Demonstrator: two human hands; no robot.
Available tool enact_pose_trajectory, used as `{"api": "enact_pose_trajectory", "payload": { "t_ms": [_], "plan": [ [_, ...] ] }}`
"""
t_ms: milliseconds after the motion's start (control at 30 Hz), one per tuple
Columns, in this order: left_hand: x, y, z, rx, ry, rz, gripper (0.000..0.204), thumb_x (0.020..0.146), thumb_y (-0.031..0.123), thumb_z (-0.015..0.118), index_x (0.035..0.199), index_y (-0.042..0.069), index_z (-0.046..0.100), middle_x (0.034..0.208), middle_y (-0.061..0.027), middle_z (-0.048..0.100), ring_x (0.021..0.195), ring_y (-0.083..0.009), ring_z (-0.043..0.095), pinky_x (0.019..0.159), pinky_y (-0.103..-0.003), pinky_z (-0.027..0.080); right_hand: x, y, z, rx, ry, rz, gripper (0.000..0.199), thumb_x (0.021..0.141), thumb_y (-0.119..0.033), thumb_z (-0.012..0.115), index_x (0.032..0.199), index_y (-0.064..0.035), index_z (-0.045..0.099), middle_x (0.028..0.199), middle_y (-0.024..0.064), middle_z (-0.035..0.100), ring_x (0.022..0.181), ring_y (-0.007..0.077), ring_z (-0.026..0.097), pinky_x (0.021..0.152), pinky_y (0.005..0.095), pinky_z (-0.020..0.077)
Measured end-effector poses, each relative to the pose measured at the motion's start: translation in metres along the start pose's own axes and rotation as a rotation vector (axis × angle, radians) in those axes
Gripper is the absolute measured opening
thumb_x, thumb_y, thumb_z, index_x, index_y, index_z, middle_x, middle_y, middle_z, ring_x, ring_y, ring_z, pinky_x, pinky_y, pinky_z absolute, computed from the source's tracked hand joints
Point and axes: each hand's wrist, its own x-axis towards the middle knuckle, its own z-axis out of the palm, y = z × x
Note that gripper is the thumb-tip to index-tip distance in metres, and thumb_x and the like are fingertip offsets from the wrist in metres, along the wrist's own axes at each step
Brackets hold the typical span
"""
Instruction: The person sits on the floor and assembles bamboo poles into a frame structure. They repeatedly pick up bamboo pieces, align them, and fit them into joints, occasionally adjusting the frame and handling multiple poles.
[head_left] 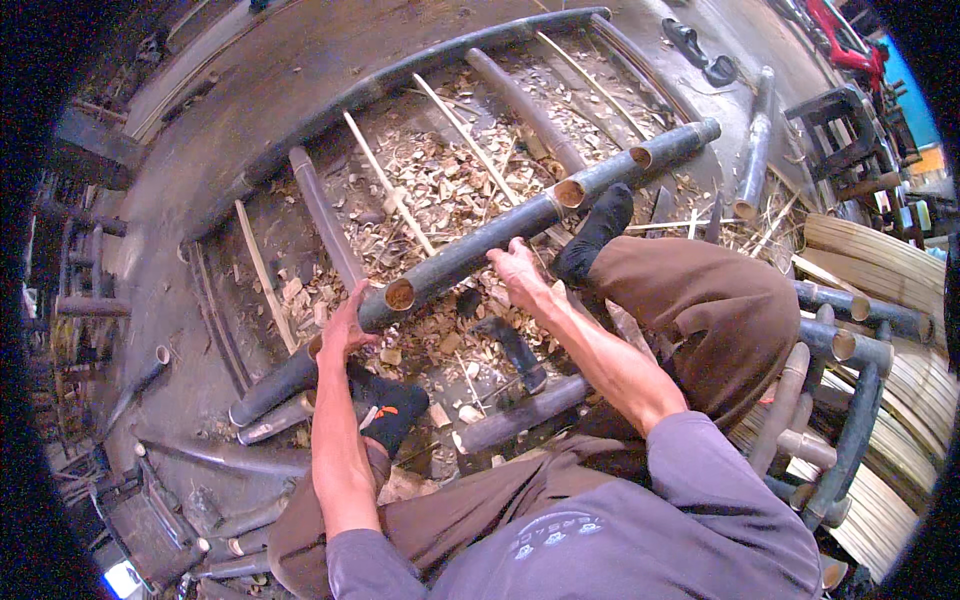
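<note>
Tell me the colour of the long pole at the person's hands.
The pole is dark bluish grey, brownish inside its round holes; best seen in the head view.

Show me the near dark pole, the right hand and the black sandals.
Near dark pole [476,247]: head view, about the middle of its length.
Right hand [522,274]: head view, back of the hand.
Black sandals [719,71]: head view, on the nearer one.

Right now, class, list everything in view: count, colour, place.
Bamboo frame: one, dark grey, centre
Wood chips: many, tan, within and around frame
Loose bamboo poles: several, grey, both sides
Sandals: two, black, upper right
Slats: many, pale, far right
Unclear object: one, black, between socks
Edge clutter: uncountable, mostly dark, left
Trousers: one pair, brown, below
Shirt: one, grey-purple, bottom
Socks: two, black, by frame
Left hand: one, bare, on frame's near edge
Right hand: one, bare, by frame's near edge
</note>
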Motion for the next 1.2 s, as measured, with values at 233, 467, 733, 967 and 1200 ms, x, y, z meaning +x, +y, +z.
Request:
{"api": "enact_pose_trajectory", "payload": {
  "t_ms": [233,467,733,967,1200],
  "plan": [
    [-0.063,-0.087,-0.018,-0.175,-0.14,-0.434,0.078,0.086,0.074,0.033,0.149,0.029,0.025,0.138,-0.0258,0.046,0.128,-0.0416,0.044,0.107,-0.045,0.034,-0.097,-0.048,0.05,0.172,-0.428,0.396,0.041,0.083,-0.012,0.066,0.116,-0.0017,0.045,0.112,0.0103,0.051,0.107,0.0195,0.049,0.092,0.0331,0.044],
    [-0.04,-0.031,-0.022,-0.007,-0.098,-0.637,0.066,0.095,0.063,0.019,0.142,0.022,0.04,0.133,-0.0254,0.05,0.126,-0.0446,0.043,0.107,-0.05,0.031,-0.099,-0.014,0.031,-0.228,-0.457,0.06,0.046,0.09,-0.024,0.057,0.129,-0.0035,0.045,0.108,0.0132,0.059,0.107,0.0212,0.055,0.095,0.0301,0.043],
    [0.015,0.013,0.0,0.187,0.425,-0.05,0.043,0.088,0.041,0.057,0.112,0.005,0.06,0.117,-0.0136,0.06,0.112,-0.0298,0.055,0.097,-0.04,0.042,-0.117,0.06,-0.041,-0.834,-0.371,-0.666,0.032,0.088,-0.018,0.052,0.118,-0.0071,0.054,0.102,0.0185,0.064,0.097,0.0387,0.06,0.081,0.0476,0.0496],
    [0.005,0.072,0.034,0.315,0.094,-0.122,0.087,0.06,0.057,0.08,0.128,0.012,0.05,0.124,-0.0146,0.056,0.115,-0.0336,0.054,0.094,-0.054,0.043,-0.115,0.06,-0.053,-1.253,-0.502,-0.475,0.065,0.089,-0.038,0.054,0.142,-0.0069,0.033,0.095,0.0213,0.064,0.082,0.0384,0.065,0.071,0.0501,0.0532],
    [0.023,0.078,0.035,0.216,0.005,-0.228,0.085,0.056,0.05,0.085,0.128,0.023,0.049,0.115,-0.0165,0.059,0.112,-0.0376,0.054,0.09,-0.055,0.043,-0.141,0.072,-0.056,-1.114,-0.401,-0.507,0.103,0.079,-0.027,0.072,0.151,-0.0109,-0.001,0.118,0.0317,0.046,0.094,0.0457,0.059,0.076,0.0523,0.0522]
  ]
}}
